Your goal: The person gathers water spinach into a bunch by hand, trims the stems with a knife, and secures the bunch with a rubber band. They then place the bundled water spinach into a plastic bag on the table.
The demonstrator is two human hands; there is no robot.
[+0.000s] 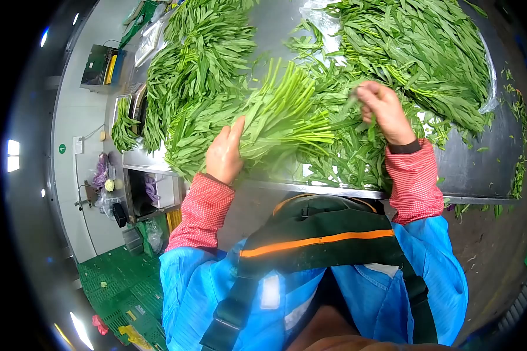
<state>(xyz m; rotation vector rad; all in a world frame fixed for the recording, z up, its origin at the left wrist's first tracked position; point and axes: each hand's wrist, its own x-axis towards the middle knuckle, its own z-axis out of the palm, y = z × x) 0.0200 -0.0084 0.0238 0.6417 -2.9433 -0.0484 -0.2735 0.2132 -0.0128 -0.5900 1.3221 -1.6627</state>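
My left hand (pixel 225 153) is closed around a bunch of long-leaved greens, which look like water spinach (pixel 281 111). The bunch lies tilted over the metal table, its cut pale-green stems fanned toward the right. My right hand (pixel 385 111) is raised to the right of the stems, apart from the bunch. Its thumb and fingers are pinched together on a bit of green leaf, blurred at the fingertips. Loose leaves and stems (pixel 351 155) are scattered on the table beneath and between my hands.
A large heap of greens (pixel 416 52) lies on plastic at the back right. More bunches (pixel 199 76) are piled along the left. The metal table's front edge (pixel 322 189) runs before my apron. At left are a scale-like device (pixel 139 108), a shelf (pixel 152 190) and green floor crates (pixel 123 286).
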